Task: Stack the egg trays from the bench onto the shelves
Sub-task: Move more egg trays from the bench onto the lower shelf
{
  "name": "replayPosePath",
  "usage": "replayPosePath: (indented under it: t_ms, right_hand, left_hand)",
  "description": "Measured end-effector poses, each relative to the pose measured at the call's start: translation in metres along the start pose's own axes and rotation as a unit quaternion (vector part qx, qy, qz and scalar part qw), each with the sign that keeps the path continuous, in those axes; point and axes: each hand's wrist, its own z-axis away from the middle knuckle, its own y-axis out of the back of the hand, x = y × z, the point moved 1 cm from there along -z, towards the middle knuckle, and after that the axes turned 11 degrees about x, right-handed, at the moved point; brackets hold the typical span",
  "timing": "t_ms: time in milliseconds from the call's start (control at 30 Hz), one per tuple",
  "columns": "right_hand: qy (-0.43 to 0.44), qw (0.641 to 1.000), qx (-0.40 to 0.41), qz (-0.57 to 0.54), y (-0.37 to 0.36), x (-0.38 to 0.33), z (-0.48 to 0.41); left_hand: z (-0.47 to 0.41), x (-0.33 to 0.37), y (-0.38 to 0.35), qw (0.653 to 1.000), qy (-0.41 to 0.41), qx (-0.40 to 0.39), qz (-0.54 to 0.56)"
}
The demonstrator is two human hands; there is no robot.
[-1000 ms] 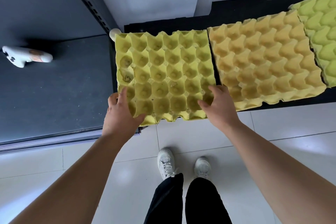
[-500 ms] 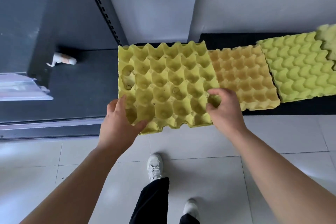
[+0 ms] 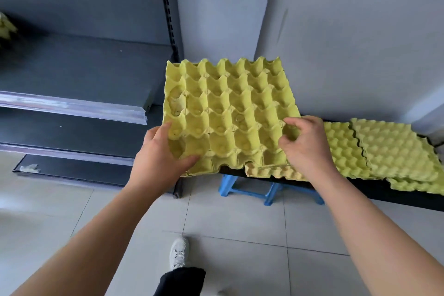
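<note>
While left hand [image 3: 158, 151] and right hand [image 3: 307, 149] grip it | yellow egg tray [image 3: 230, 108] tilted | above bench [image 3: 396, 198]

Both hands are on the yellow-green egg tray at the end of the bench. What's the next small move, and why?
Probably swing the egg tray left toward the grey shelf. The left hand and right hand grip its near corners, it looks lifted clear over the orange tray on the bench, and the shelf lies just to its left.
</note>
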Motion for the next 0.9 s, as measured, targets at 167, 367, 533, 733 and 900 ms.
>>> replayPosePath:
  t_ms: [167,367,533,733,900]
  right_hand:
    - [0.052,0.998,-0.024,-0.008,0.017,-0.073,0.005]
    - [0.098,0.992,-0.071,-0.032,-0.016,-0.161,0.014]
    - [0.135,0.985,-0.098,-0.045,-0.07,-0.242,0.028]
    - [0.152,0.979,-0.121,-0.062,-0.154,-0.344,0.066]
    - [0.13,0.978,-0.145,-0.079,-0.221,-0.417,0.101]
  left_hand:
    - [0.006,-0.003,0.074,0.998,0.022,0.053,0.004]
    - [-0.004,-0.039,0.155,0.992,0.064,0.106,-0.016]
    - [-0.023,-0.094,0.22,0.986,0.092,0.14,-0.021]
    - [-0.054,-0.192,0.307,0.984,0.104,0.142,-0.038]
    - [-0.085,-0.265,0.376,0.983,0.112,0.134,-0.06]
